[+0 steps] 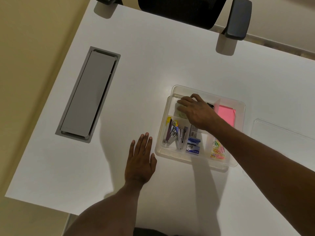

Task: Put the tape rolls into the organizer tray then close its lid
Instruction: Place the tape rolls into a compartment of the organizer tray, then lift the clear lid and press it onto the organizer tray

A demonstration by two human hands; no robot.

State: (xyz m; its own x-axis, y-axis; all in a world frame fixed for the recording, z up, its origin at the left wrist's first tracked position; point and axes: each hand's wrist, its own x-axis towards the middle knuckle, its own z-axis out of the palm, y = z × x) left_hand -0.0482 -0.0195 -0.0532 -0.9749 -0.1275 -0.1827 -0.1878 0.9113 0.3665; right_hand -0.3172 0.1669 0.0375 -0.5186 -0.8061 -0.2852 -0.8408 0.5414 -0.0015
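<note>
The clear organizer tray [190,160] sits on the white desk, right of centre, with its lid off. My right hand [196,111] reaches into the tray's far-left compartment, fingers curled down over a pale clear tape roll [181,114], most of it hidden under the hand. My left hand [140,160] lies flat on the desk just left of the tray, fingers spread, holding nothing. The clear lid [281,135] lies flat on the desk to the right of the tray.
Other compartments hold staplers [172,132], blue staple boxes [193,145], coloured paper clips [218,149] and pink sticky notes [225,114]. A grey cable hatch [88,94] is set into the desk at left. A black office chair [187,9] stands at the far edge.
</note>
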